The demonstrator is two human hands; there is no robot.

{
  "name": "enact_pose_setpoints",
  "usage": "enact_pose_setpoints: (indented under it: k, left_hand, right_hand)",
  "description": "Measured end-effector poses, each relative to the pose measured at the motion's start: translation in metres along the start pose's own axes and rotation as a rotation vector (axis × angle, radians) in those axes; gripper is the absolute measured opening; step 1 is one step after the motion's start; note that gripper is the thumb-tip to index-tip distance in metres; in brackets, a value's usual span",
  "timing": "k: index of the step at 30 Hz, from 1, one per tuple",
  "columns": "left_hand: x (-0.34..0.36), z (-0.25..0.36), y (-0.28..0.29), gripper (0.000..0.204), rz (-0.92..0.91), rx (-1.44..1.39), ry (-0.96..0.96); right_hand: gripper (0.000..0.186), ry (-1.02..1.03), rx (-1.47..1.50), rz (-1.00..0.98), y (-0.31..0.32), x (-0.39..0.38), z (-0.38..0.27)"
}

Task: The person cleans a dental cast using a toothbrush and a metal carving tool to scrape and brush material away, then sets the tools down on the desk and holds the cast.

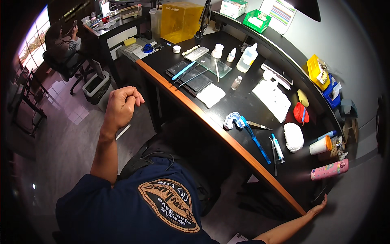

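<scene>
Left hand point(121, 106) is a closed fist, empty, mid-left of frame; right hand point(319, 208) spreads flat on the desk end point(302, 211), lower right. Nearest item: pink bottle point(330, 169), just above that hand. Keep the palm planted so nothing near gets knocked

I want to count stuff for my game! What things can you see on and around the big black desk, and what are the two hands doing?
Desk: one, black with an orange edge, centre.
See-through box: one, yellow, far end.
Dark trays: two, black, with blue sticks on them.
White bottles: a few, behind the trays.
Blue-handled tool: one, near the front edge.
Bowl: one, red, right side.
White lump: one, beside the bowl.
Tumbler: one, pink, lying down at the right end.
Bins: yellow and blue, far right.
Seated person: one, far left.
Left hand: a fist, raised over the floor.
Right hand: touching the desk's end.
</scene>
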State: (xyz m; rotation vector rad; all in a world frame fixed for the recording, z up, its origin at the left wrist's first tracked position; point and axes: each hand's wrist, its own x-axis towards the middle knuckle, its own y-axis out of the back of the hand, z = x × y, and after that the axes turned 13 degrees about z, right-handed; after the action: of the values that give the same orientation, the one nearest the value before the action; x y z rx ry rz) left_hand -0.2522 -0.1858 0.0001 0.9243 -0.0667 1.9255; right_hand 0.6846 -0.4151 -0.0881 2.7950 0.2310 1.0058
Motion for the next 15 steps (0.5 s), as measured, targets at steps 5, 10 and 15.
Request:
enact_pose_setpoints:
  k: [5,10,15]
  left_hand:
    - [0.000,0.002,0.001,0.018,0.003,0.005,0.000]
    - [0.000,0.000,0.002,0.017,-0.018,0.003,0.014]
    - [0.000,0.007,0.002,0.013,-0.020,0.028,0.040]
  right_hand:
    - [0.057,-0.011,0.021,0.044,-0.002,0.003,0.009]
    - [0.057,-0.010,0.043,0.073,0.004,0.010,0.021]
    - [0.056,-0.015,0.050,0.083,0.004,0.010,0.022]
